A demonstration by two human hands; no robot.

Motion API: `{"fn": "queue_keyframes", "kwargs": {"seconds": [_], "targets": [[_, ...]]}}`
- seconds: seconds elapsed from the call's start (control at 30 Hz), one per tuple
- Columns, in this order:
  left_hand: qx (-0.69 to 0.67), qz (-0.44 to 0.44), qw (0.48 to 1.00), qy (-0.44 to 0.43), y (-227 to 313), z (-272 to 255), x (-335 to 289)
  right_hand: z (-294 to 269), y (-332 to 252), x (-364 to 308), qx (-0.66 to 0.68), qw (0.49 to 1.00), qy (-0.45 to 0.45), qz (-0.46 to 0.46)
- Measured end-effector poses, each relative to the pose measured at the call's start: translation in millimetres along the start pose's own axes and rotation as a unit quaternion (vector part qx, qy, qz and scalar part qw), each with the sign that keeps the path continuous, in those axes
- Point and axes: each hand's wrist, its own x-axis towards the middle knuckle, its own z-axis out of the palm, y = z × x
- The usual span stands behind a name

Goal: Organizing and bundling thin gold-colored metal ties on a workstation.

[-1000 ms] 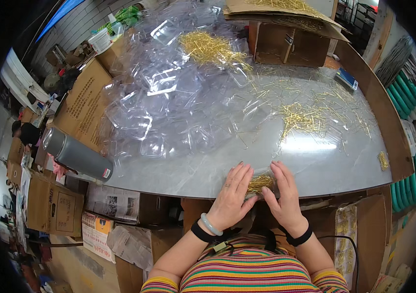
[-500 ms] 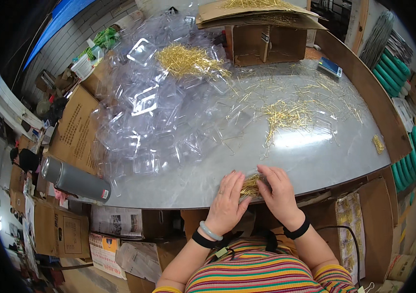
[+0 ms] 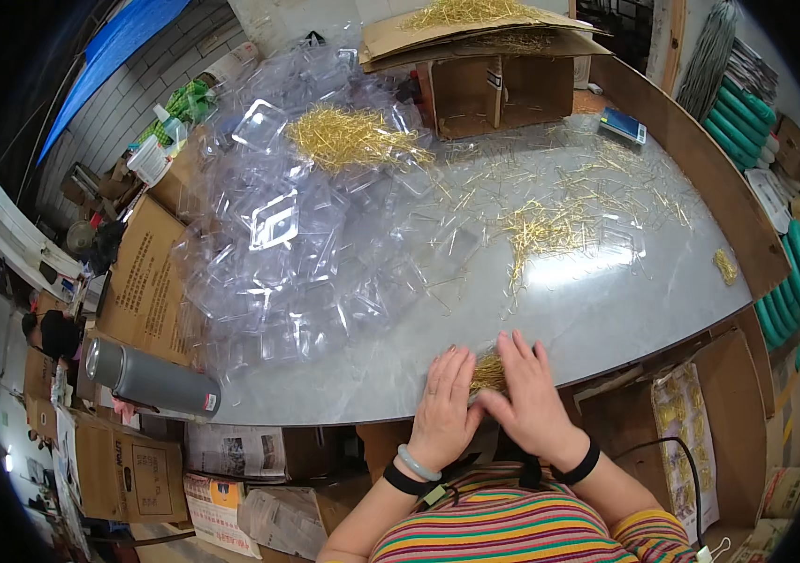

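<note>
At the table's near edge, my left hand (image 3: 440, 408) and my right hand (image 3: 533, 402) press in from either side on a small bundle of thin gold wire hooks (image 3: 488, 372). The fingers of both hands are long and nearly straight, lying along the bundle's sides. My right thumb crosses the near end of the bundle, hiding part of it. Farther up the table lies a loose pile of the same wire hooks (image 3: 550, 230), with strays spread around it. Another heap of gold wire hooks (image 3: 348, 136) rests on clear plastic boxes (image 3: 278, 272).
A grey bottle (image 3: 156, 375) lies tilted at the left edge. At the back stands an open cardboard box (image 3: 536, 89) with more wires on top. A blue-screened device (image 3: 623, 126) and a small gold bundle (image 3: 724, 266) sit toward the right, beside a raised brown edge (image 3: 700, 159).
The view has shifted slightly, so the table sits lower in it. My hands stay around the bundle; my right thumb has come across its near end, and the right fingers have straightened.
</note>
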Motion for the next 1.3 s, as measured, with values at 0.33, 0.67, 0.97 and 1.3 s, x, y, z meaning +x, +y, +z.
{"fn": "queue_keyframes", "kwargs": {"seconds": [0.33, 0.67, 0.97, 1.3], "targets": [[-0.023, 0.025, 0.999, 0.024, -2.3, 1.4, -1.4, 12.3, 18.4, 12.4, -0.007, 0.997, 0.052, -0.05], [-0.046, 0.0, 0.999, 0.029, -1.8, 1.6, -3.7, 3.9, 24.9, 8.3, 0.088, 0.994, 0.052, -0.033], [-0.015, 0.007, 1.0, 0.025, -3.7, 2.4, -6.7, -6.5, 9.8, 0.1, 0.019, 0.999, -0.014, -0.036], [-0.028, 0.031, 0.999, 0.032, -6.7, 3.1, -3.3, 6.7, 28.4, 4.9, -0.003, 0.993, 0.092, -0.073]]}}
